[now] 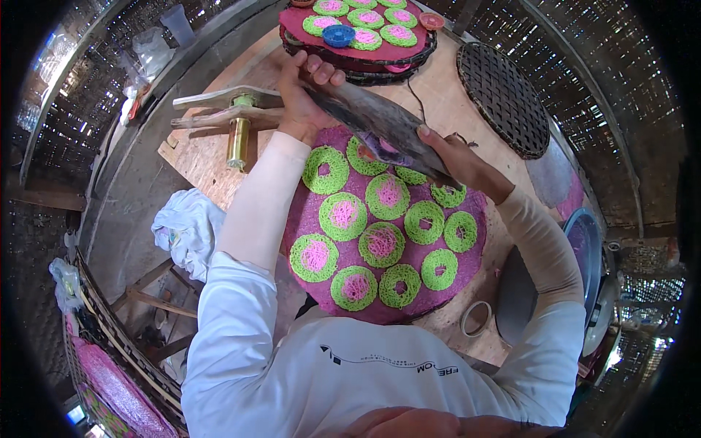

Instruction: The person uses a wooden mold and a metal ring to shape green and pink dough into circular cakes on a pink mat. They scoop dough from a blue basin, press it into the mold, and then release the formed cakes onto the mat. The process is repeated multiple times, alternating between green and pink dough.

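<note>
Between my two hands is a long dark wooden press handle, tilted down to the right, with a purple patch near its middle. My left hand is closed around its far left end. My right hand grips its lower right end. Beneath it, a round tray covered in purple cloth carries several lacy green noodle rings. Some have pink noodle centres; others, such as the ring at the tray's right, have open middles. The handle and my right hand hide part of the far rings.
On the wooden table, a brass cylinder with wooden bars lies at left. Beyond my hands stands another tray of green-and-pink nests with a blue mould. A woven tray, a tape-like ring and basins are at right; white cloth at left.
</note>
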Demonstrator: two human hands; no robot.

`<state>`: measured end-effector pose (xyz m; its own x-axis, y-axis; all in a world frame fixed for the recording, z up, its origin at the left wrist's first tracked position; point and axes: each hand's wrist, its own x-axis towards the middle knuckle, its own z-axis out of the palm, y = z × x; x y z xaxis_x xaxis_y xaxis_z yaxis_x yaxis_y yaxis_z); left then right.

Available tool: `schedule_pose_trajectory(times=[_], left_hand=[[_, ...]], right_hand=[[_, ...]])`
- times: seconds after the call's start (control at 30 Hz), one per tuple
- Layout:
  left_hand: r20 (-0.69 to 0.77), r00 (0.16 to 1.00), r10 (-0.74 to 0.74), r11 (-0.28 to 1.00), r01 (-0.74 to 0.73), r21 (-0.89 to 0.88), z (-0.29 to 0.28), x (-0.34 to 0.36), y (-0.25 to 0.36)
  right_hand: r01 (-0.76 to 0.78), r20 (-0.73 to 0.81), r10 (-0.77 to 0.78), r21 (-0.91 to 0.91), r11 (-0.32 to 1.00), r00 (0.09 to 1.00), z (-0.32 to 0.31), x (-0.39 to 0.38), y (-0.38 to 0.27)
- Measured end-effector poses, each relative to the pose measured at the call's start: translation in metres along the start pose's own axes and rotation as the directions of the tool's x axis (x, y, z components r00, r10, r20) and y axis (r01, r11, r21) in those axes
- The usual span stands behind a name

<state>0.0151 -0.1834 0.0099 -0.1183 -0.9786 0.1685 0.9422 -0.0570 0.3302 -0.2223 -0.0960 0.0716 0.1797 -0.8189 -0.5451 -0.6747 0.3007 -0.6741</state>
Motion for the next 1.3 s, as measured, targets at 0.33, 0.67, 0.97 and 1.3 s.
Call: schedule_pose_trajectory(times=[0.33, 0.67, 0.97, 1.3], left_hand=[[0.136, 0.989, 0.06, 0.998, -0.057, -0.022, 0.011, 0.005, 0.025], [-0.05, 0.986, 0.156, 0.981, -0.149, 0.124, 0.031, -0.051, 0.065], [-0.193, 0.962, 0.195, 0.981, -0.186, 0.063, 0.001, -0.061, 0.065], [0.153, 0.985, 0.078, 0.997, -0.081, 0.012, 0.043, -0.032, 0.06]], right_hand=[[0.153, -0.095, -0.167, -0.14, 0.978, 0.981, 0.001, 0.023, 0.004], [0.264, 0.007, -0.264, 0.011, 0.964, 0.964, 0.048, 0.003, -0.025], [0.119, 0.109, -0.102, -0.169, 0.978, 0.989, 0.049, 0.009, -0.033], [0.299, -0.021, -0.298, 0.069, 0.952, 0.954, 0.035, 0.0, -0.023]])
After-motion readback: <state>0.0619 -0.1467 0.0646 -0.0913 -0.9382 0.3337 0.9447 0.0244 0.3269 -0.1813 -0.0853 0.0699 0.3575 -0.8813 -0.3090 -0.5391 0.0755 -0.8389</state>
